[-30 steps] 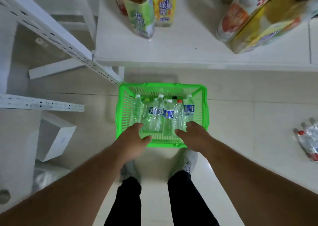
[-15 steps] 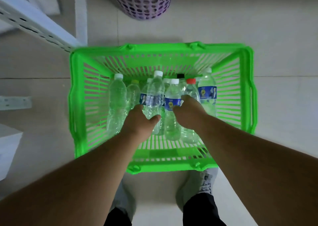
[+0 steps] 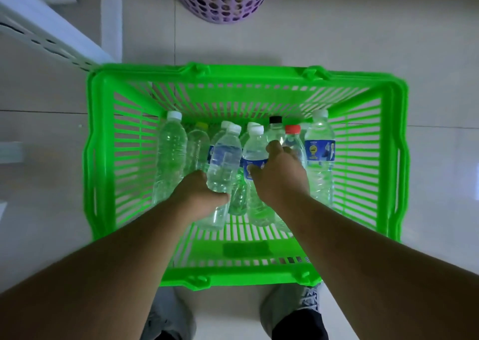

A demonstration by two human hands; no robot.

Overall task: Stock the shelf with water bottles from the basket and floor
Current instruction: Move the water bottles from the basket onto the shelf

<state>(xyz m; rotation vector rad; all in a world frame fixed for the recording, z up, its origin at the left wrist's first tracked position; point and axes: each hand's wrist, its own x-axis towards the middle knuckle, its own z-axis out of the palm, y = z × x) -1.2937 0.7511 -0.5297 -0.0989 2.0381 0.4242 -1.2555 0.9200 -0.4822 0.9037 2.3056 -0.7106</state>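
Note:
A bright green slatted basket (image 3: 103, 158) sits on the tiled floor below me, with several clear water bottles lying side by side in it, caps pointing away. My left hand (image 3: 199, 197) grips the lower part of a white-capped bottle (image 3: 224, 158) near the middle. My right hand (image 3: 280, 176) curls round the red-capped bottle (image 3: 293, 137), whose body is mostly hidden under the hand. A blue-labelled, white-capped bottle (image 3: 255, 150) lies between my hands. Another blue-labelled bottle (image 3: 320, 153) lies at the far right, a plain one (image 3: 169, 153) at the far left.
A purple perforated bin (image 3: 223, 0) stands on the floor just beyond the basket. The white shelf's upright and rail (image 3: 51, 39) run along the upper left. My shoes (image 3: 295, 303) are right behind the basket's near rim.
I have bent lower, so the basket fills the view. Both hands reached into it and closed round bottles; the left hand's bottle now sits tilted up above its neighbours.

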